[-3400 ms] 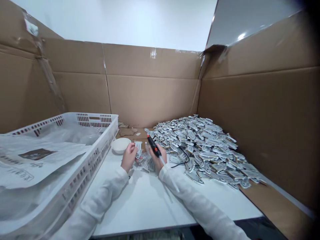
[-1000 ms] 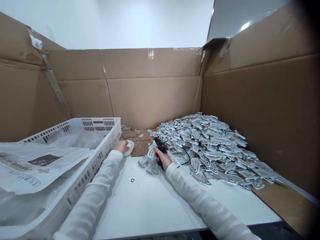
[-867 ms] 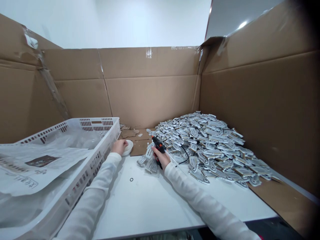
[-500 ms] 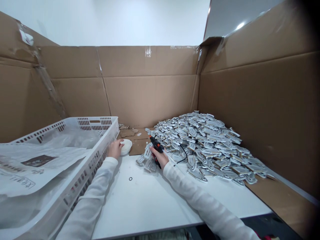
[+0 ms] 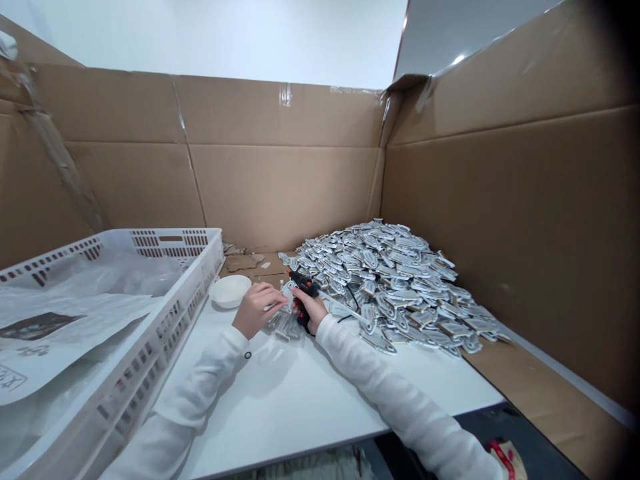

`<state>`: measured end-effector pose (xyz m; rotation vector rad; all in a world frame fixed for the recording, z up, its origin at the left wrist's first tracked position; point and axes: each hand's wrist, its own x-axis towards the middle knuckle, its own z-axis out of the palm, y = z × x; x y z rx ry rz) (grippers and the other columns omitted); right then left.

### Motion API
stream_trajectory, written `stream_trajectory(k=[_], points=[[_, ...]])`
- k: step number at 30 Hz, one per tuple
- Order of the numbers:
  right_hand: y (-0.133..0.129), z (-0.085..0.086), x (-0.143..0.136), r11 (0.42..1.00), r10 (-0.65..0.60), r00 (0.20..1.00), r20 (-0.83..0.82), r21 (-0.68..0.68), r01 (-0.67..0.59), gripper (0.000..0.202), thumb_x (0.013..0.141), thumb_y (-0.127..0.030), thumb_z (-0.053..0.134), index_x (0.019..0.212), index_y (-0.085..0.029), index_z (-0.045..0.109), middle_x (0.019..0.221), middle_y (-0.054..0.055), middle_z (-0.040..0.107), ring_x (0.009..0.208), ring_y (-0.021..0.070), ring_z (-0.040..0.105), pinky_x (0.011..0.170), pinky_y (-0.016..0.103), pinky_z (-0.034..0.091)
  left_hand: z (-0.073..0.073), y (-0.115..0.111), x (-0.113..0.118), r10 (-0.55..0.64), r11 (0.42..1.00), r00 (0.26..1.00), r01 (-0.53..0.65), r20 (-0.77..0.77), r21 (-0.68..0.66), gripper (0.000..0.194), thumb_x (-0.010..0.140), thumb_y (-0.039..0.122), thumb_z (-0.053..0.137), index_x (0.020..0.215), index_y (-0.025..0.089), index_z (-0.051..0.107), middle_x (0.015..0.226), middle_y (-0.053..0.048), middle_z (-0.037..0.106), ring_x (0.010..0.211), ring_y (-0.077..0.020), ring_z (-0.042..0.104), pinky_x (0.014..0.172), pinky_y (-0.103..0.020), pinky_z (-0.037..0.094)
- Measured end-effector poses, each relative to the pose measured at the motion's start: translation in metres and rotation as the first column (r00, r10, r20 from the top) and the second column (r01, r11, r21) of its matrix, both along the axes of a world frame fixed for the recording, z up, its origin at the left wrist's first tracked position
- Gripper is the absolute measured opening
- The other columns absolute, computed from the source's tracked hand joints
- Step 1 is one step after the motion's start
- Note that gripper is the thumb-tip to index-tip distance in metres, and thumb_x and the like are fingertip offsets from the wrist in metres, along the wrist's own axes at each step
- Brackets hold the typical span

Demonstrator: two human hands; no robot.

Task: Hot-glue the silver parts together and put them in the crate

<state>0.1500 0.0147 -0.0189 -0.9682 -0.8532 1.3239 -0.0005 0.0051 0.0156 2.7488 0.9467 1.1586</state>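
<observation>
My right hand (image 5: 311,309) is wrapped round a black glue gun (image 5: 304,284) with an orange tip, which points left and away from me. Just left of it, my left hand (image 5: 260,308) has its thumb and fingers drawn together in a pinch; whatever is between them is too small to make out. Small clear-wrapped pieces (image 5: 285,325) lie on the white table under and between my hands. A shallow white bowl (image 5: 230,292) stands just left of my left hand, apart from it.
A large pile of flat, white-edged pieces (image 5: 380,267) rises at the back right. On the left stands a white perforated crate (image 5: 185,303) with plastic and a printed sheet (image 5: 55,327). A small black ring (image 5: 247,355) lies on the table (image 5: 280,413). Cardboard walls (image 5: 285,180) surround it.
My left hand has moved right, from the white bowl to beside the glue gun. The glue gun stays in my right hand. The whole view has shifted a little.
</observation>
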Motion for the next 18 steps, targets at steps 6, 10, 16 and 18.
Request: stream_trajectory(k=[6, 10, 16, 18], points=[[-0.002, 0.006, 0.000, 1.000, -0.006, 0.996, -0.085, -0.028, 0.004, 0.021, 0.060, -0.032, 0.066, 0.060, -0.015, 0.055, 0.041, -0.004, 0.050, 0.036, 0.0077, 0.042, 0.037, 0.020, 0.032, -0.011, 0.003, 0.000, 0.027, 0.995, 0.998, -0.023, -0.050, 0.092, 0.019, 0.084, 0.028, 0.047, 0.085, 0.021, 0.064, 0.087, -0.001, 0.067, 0.091, -0.0173, 0.049, 0.083, -0.031, 0.033], [-0.002, 0.006, 0.000, 1.000, 0.000, 0.995, -0.098, -0.021, -0.002, 0.023, 0.057, -0.034, 0.068, 0.058, -0.015, 0.054, 0.040, -0.004, 0.049, 0.036, 0.0075, 0.041, 0.037, 0.020, 0.032, -0.012, 0.002, 0.001, 0.038, 0.989, 0.999, -0.033, -0.033, 0.145, 0.019, 0.084, 0.027, 0.047, 0.084, 0.021, 0.064, 0.090, -0.003, 0.064, 0.089, -0.0173, 0.048, 0.082, -0.032, 0.034], [-0.004, 0.007, 0.000, 0.999, -0.032, 0.997, -0.076, -0.012, 0.031, 0.027, 0.053, -0.036, 0.071, 0.056, -0.016, 0.053, 0.039, -0.005, 0.048, 0.037, 0.0075, 0.040, 0.038, 0.021, 0.030, -0.015, 0.006, -0.001, 0.004, 0.986, 0.999, -0.011, 0.045, 0.165, 0.017, 0.083, 0.024, 0.048, 0.082, 0.021, 0.065, 0.089, -0.004, 0.061, 0.087, -0.0164, 0.048, 0.080, -0.032, 0.037], [-0.004, 0.007, 0.000, 1.000, -0.030, 0.998, -0.060, 0.004, 0.030, 0.028, 0.053, -0.037, 0.071, 0.057, -0.016, 0.054, 0.040, -0.004, 0.048, 0.038, 0.0078, 0.041, 0.039, 0.021, 0.031, -0.016, 0.007, -0.002, -0.002, 0.988, 0.998, -0.006, 0.055, 0.156, 0.016, 0.083, 0.023, 0.049, 0.082, 0.021, 0.065, 0.088, -0.003, 0.061, 0.086, -0.0162, 0.048, 0.079, -0.032, 0.037]])
